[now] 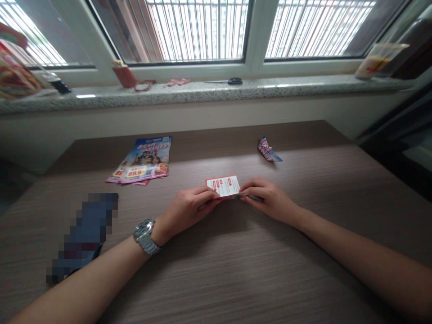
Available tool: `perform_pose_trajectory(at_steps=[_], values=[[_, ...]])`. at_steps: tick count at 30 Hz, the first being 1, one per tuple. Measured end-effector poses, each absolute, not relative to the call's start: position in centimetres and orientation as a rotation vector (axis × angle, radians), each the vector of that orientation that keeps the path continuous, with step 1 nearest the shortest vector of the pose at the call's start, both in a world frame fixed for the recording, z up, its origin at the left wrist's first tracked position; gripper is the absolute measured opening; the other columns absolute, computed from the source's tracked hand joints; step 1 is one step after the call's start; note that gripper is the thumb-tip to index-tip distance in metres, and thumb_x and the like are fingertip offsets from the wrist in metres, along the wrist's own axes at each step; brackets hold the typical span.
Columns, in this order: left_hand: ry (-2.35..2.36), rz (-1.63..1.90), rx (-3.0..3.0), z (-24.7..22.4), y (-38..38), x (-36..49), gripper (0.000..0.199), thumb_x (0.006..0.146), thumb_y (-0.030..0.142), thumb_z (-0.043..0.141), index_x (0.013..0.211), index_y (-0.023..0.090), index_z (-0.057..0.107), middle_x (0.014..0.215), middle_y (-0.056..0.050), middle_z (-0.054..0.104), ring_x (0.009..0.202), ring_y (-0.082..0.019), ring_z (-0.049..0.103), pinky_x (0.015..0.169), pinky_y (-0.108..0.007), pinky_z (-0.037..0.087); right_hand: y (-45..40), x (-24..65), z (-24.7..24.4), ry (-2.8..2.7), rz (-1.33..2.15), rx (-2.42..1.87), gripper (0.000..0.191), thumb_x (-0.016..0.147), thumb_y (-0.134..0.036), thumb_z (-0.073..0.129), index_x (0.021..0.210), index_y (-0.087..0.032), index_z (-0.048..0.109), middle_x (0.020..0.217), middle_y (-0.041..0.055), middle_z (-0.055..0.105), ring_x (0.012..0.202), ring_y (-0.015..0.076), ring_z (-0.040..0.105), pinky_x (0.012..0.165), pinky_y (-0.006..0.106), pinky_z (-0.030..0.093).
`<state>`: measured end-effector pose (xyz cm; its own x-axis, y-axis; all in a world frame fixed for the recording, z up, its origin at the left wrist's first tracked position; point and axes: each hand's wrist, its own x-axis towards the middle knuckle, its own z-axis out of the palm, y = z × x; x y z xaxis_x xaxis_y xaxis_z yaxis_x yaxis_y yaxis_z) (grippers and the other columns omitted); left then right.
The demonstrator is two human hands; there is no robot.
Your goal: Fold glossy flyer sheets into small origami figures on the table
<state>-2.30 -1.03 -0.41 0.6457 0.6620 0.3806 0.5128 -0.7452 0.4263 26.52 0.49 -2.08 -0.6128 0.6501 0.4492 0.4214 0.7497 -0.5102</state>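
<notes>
Between my hands, just above or on the wooden table [216, 270], is a folded printed paper [224, 185], white with red labels and a red edge. My left hand [192, 204], with a metal watch [146, 236] on its wrist, pinches the paper's left end. At the right end, the closed fingers of my right hand [270, 198] grip the same paper. The fingertips hide parts of its lower edge. Farther back on the right stands a small folded paper piece [268, 150], blue with a pink and white pattern.
Colourful flyers [145, 159] lie stacked at the back left. A blurred dark blue item [86, 229] rests beside my left forearm. On the granite sill [270, 92] are scissors [226, 81], small pink pieces [178, 82], a red box [124, 75] and a plastic bag [378, 60].
</notes>
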Motion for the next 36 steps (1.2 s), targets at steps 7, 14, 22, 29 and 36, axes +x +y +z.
perform_pose_trajectory(at_steps=[7, 14, 22, 29, 36], values=[[0.954, 0.825, 2.537, -0.3, -1.1, -2.1, 0.013, 0.104, 0.024, 0.055, 0.109, 0.02, 0.067, 0.106, -0.005, 0.074, 0.093, -0.016, 0.072, 0.082, -0.025, 0.056, 0.4, 26.3, -1.8, -2.305, 0.548, -0.883, 0.015, 0.101, -0.026, 0.059, 0.099, -0.021, 0.074, 0.099, 0.0083, 0.073, 0.094, 0.0225, 0.066, 0.084, 0.036, 0.052], [1.014, 0.838, 2.501, -0.7, -0.9, -2.0, 0.012, 0.101, 0.022, 0.059, 0.112, 0.018, 0.064, 0.109, -0.007, 0.072, 0.093, -0.018, 0.07, 0.081, -0.027, 0.056, 0.2, 25.9, -1.7, -2.22, 0.597, -1.064, 0.013, 0.099, -0.026, 0.061, 0.089, -0.02, 0.066, 0.078, 0.0022, 0.065, 0.075, 0.0174, 0.059, 0.068, 0.029, 0.045], [1.055, 0.88, 2.406, -1.2, -0.4, -1.7, 0.037, 0.101, 0.018, 0.059, 0.137, 0.022, 0.055, 0.128, -0.009, 0.065, 0.107, -0.018, 0.067, 0.092, -0.03, 0.057, 0.3, 25.3, -2.1, -2.114, 0.771, -1.08, 0.046, 0.097, -0.023, 0.064, 0.141, -0.024, 0.053, 0.09, 0.001, 0.066, 0.079, 0.0164, 0.061, 0.074, 0.029, 0.049], [1.111, 0.819, 2.513, -1.1, 0.0, -1.6, 0.029, 0.105, 0.024, 0.052, 0.131, 0.019, 0.064, 0.13, -0.012, 0.064, 0.116, -0.024, 0.064, 0.101, -0.044, 0.054, 0.5, 25.4, -2.1, -2.156, 0.668, -1.077, 0.026, 0.096, -0.026, 0.066, 0.122, -0.023, 0.068, 0.103, 0.0066, 0.062, 0.081, 0.0171, 0.06, 0.075, 0.031, 0.052], [1.102, 0.708, 2.613, -1.2, 0.2, -1.6, 0.032, 0.107, 0.025, 0.047, 0.131, 0.02, 0.066, 0.131, -0.01, 0.068, 0.117, -0.025, 0.064, 0.102, -0.047, 0.053, 0.5, 25.3, -2.3, -2.168, 0.646, -1.07, 0.02, 0.098, -0.028, 0.063, 0.114, -0.023, 0.073, 0.109, 0.0081, 0.062, 0.077, 0.0153, 0.06, 0.07, 0.031, 0.053]])
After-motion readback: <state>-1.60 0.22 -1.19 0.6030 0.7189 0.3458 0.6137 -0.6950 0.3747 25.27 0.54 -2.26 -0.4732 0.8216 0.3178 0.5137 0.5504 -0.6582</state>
